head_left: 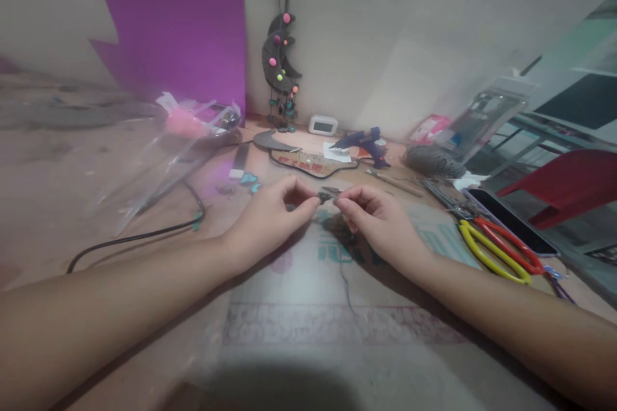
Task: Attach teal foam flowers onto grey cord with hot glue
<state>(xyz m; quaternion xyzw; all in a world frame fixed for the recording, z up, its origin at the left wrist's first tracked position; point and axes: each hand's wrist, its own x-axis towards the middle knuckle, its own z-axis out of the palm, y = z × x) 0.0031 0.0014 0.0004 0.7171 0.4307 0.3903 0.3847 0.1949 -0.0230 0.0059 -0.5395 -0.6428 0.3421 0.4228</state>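
Above the middle of the table, my left hand (284, 209) and my right hand (373, 218) meet, fingertips pinched. Between them is a small dark grey piece (326, 195), too small and blurred to name. My left thumb and forefinger grip its left end. The right fingertips close on its right side. A thin grey strand of yarn (346, 282) trails on the plastic sheet (289, 327) below. Close beyond my left hand lie small turquoise pieces (249, 181).
At the back are a blue glue gun (361, 141), a grey crescent (272, 140), a small digital clock (323, 125) and a hanging moon ornament (279, 64). Yarn (434, 162), red-and-yellow-handled scissors (496, 253) and a phone (511, 221) lie right. A black cable (139, 237) crosses the left side.
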